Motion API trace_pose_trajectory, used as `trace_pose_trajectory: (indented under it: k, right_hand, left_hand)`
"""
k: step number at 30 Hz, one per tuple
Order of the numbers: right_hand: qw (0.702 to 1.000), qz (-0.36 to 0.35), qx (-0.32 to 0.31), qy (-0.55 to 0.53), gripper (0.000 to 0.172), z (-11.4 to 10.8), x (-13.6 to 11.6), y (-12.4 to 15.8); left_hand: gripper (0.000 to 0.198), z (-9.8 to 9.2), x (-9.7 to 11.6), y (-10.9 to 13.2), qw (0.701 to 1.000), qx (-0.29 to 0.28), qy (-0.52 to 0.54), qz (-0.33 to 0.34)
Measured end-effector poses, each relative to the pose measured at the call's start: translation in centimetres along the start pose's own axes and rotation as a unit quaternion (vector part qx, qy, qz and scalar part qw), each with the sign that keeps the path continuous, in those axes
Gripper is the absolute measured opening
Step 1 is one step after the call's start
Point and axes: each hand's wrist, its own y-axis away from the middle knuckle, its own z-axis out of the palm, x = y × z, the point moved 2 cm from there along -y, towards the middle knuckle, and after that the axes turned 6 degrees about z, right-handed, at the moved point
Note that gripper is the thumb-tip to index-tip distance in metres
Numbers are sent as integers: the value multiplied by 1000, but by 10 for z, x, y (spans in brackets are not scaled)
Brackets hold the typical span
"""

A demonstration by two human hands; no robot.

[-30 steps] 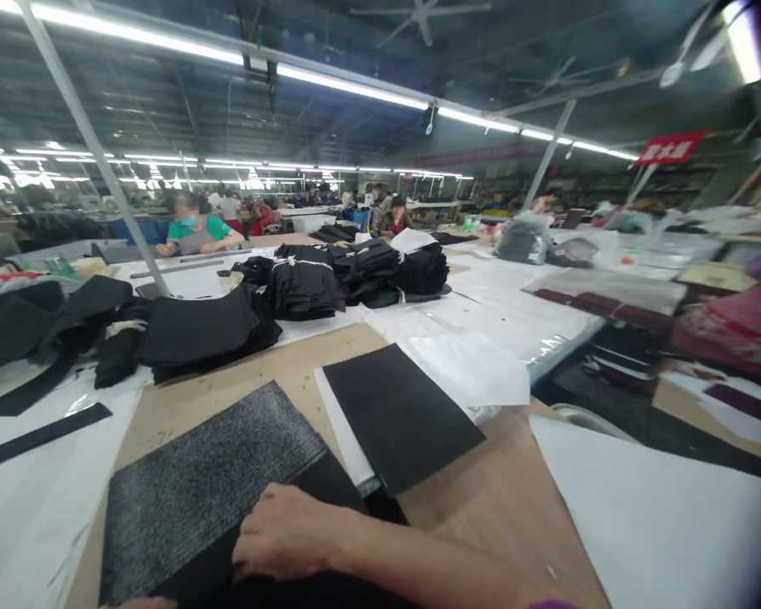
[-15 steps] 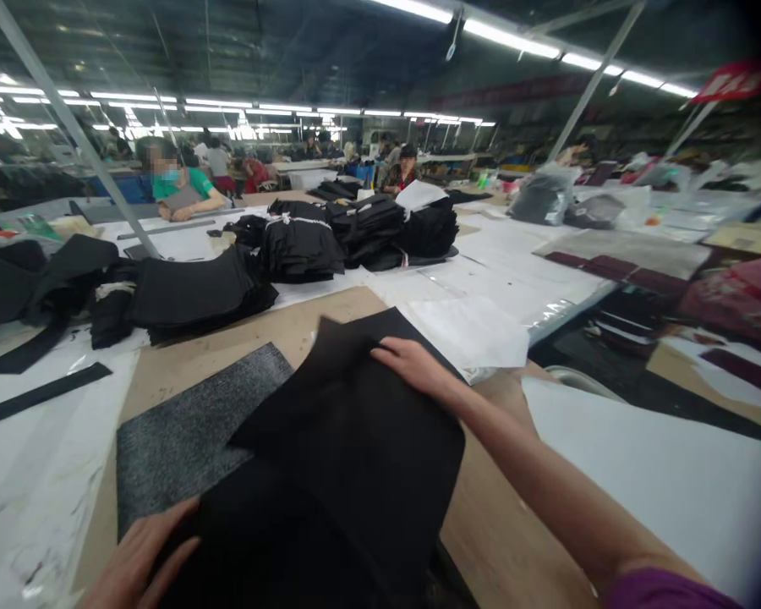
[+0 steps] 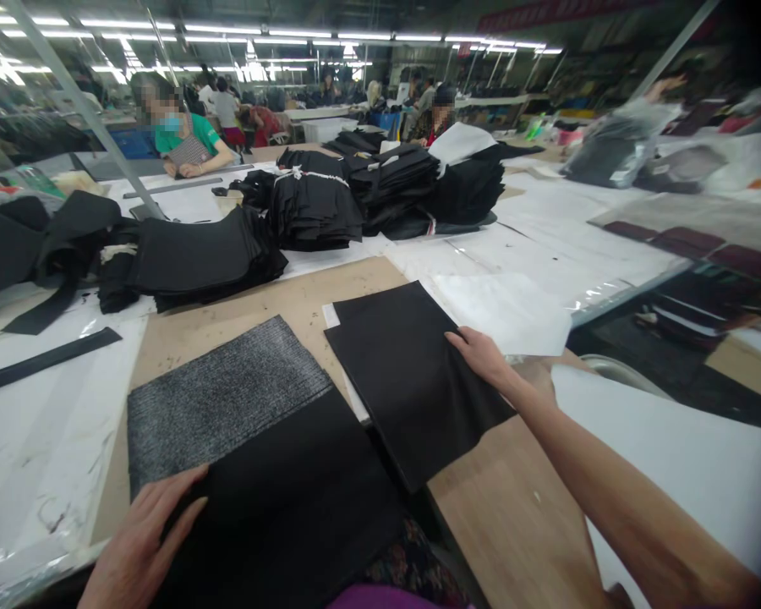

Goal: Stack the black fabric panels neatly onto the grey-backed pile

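Note:
My right hand (image 3: 482, 355) grips the right edge of a black fabric panel (image 3: 412, 372). That panel lies mostly flat, a white sheet (image 3: 355, 397) showing along its left side. In the lower left, my left hand (image 3: 143, 533) rests at the edge of another black panel (image 3: 304, 474), thumb and index finger apart. This second panel partly covers a grey-speckled textured piece (image 3: 221, 397) on the tan board (image 3: 266, 300). A narrow dark gap separates the two black panels.
Tied stacks of black pieces (image 3: 310, 203) stand across the table, with a flat black stack (image 3: 196, 254) to their left. A black strip (image 3: 51, 359) lies at left. White paper (image 3: 665, 457) is at right. A co-worker in green (image 3: 206, 135) sits beyond a slanted pole (image 3: 82, 101).
The black panel in my right hand has moved right and been laid down, uncovering the lower panel and more of the speckled piece. My left hand stays nearly in place. The view tilted downward.

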Motion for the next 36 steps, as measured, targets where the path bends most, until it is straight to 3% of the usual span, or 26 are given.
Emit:
trace_pose_trajectory:
  k: [8, 13, 27, 31, 33, 36]
  right_hand:
    - [999, 44, 7, -11, 40, -7, 12, -31]
    - [999, 47, 6, 21, 33, -2, 15, -46]
    - [993, 69, -11, 90, 36, 3, 2, -52]
    - [985, 83, -17, 150, 39, 3, -6, -40]
    - [977, 41, 43, 205, 41, -1, -15, -25]
    - [958, -109, 152, 217, 47, -10, -44, 3]
  left_hand:
    - [42, -4, 7, -7, 1000, 6, 6, -16]
    - [42, -2, 6, -5, 1000, 5, 2, -13]
    - [44, 6, 8, 1, 999, -9, -33, -4]
    - [39, 5, 15, 1, 996, -26, -84, -18]
    - [36, 3, 18, 0, 994, -35, -103, -29]
    - [33, -4, 24, -4, 992, -30, -110, -50]
